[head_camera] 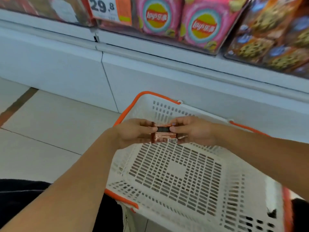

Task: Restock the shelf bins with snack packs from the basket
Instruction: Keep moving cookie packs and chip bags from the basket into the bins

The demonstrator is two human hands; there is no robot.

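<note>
Both hands, left hand (133,134) and right hand (192,131), have their fingers pinching the copper snack packs (164,135) above the basket (167,101); best square them before lifting to the shelf bins.

I see open passage above the basket (175,166); beyond the basket, the shelf base (150,77) blocks forward reach.

Bright even light, soft shadows, motion blur — edges bowed, smeared

1 basket (167,104), 2 pink chip bags (157,15).
</note>
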